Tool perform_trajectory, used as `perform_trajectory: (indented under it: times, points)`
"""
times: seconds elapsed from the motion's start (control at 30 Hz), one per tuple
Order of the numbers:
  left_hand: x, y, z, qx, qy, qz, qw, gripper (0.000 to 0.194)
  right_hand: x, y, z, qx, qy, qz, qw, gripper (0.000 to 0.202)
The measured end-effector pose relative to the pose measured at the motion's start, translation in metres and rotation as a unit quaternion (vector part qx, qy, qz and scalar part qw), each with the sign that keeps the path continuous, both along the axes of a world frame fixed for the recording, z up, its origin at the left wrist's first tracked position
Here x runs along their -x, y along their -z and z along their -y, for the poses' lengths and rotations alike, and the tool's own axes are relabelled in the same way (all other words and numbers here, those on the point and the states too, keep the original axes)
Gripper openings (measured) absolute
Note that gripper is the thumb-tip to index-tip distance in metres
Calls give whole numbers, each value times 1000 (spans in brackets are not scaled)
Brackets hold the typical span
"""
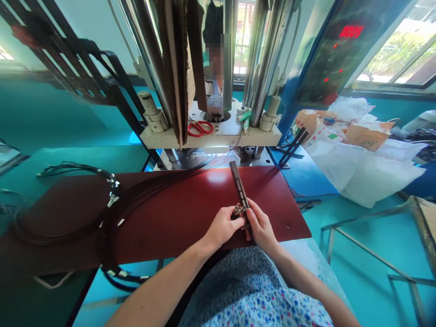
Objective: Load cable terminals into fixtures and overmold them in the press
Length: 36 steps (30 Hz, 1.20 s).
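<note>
In the head view, a dark slotted bar [239, 184] is gripped near its lower end by my right hand [261, 226], its far end pointing away over the red-brown tabletop. My left hand [225, 227] is closed beside it, pinching a few small metal parts [237, 210] against the bar. These parts are too small to name. Thumb and fingers of both hands almost meet there. To the left, a bundle of black cables [136, 187] with white tags lies across the table, its thin ends running toward the press.
A press [211, 138] with steel columns stands ahead, with red-handled scissors [200, 129] and a green-handled tool [244, 116] on its plate. The red-brown table [190, 213] lies beneath my hands. White bags [361, 154] are at right, near a metal frame [368, 263]. A display [351, 32] glows red.
</note>
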<state>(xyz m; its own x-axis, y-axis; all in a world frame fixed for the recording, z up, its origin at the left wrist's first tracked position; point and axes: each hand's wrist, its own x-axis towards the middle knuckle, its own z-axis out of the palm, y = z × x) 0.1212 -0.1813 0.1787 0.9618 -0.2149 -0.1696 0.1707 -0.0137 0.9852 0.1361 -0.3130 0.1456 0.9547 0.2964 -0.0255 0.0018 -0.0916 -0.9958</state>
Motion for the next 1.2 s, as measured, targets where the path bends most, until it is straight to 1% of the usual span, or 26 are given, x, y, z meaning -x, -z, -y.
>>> perform_trajectory:
  times: [0.07, 0.13, 0.23, 0.27, 0.3, 0.33, 0.4, 0.47, 0.63, 0.73, 0.8, 0.9, 1.03, 1.1, 1.13, 1.2]
  points:
    - [0, 2, -3, -47, -14, 36, 998, 14, 0, -1, 0, -15, -1, -15, 1000, 51]
    - [-1, 5, -8, -72, -48, 63, 994, 19, 1, -3, -1, -39, 12, -33, 999, 52]
    - [-3, 8, -16, -76, -126, 76, 986, 22, 2, -6, 0, -68, 37, -49, 996, 54]
    - [-3, 9, -18, -77, -144, 75, 984, 22, 3, -6, 0, -75, 41, -51, 995, 55]
    - [-4, 9, -19, -80, -150, 76, 983, 20, 3, -6, 0, -82, 41, -53, 994, 55]
    - [-4, 9, -19, -82, -139, 74, 984, 18, 3, -6, 1, -87, 39, -53, 994, 54]
    - [-3, 8, -18, -77, -95, 56, 991, 17, 3, -5, 2, -91, 32, -54, 994, 53]
    - [-3, 4, -14, -51, -55, 19, 997, 19, 4, -5, 3, -87, 26, -58, 994, 54]
    - [-4, -6, -9, 19, -29, -92, 995, 20, 4, -9, 3, -66, 20, -62, 996, 57]
    - [-4, -9, -9, 44, -27, -126, 991, 19, 5, -11, 2, -61, 24, -61, 996, 56]
    - [-4, -8, -8, 59, -28, -113, 991, 18, 5, -10, 2, -58, 23, -60, 996, 55]
    - [-5, -3, -7, 69, -24, -65, 995, 16, 4, -7, 1, -45, 14, -46, 998, 53]
    - [-5, 2, -8, 34, -18, -13, 999, 19, 2, -4, 0, 11, -2, 3, 1000, 48]
    - [-5, 4, -12, 6, -14, 3, 1000, 20, 2, -4, 0, 12, -6, 5, 1000, 47]
    - [-6, 4, -15, -9, -27, 10, 1000, 19, 2, -4, 0, 0, -4, -1, 1000, 47]
    - [-7, 3, -21, -24, -88, 9, 996, 19, 2, -4, 1, -31, 5, -18, 999, 47]
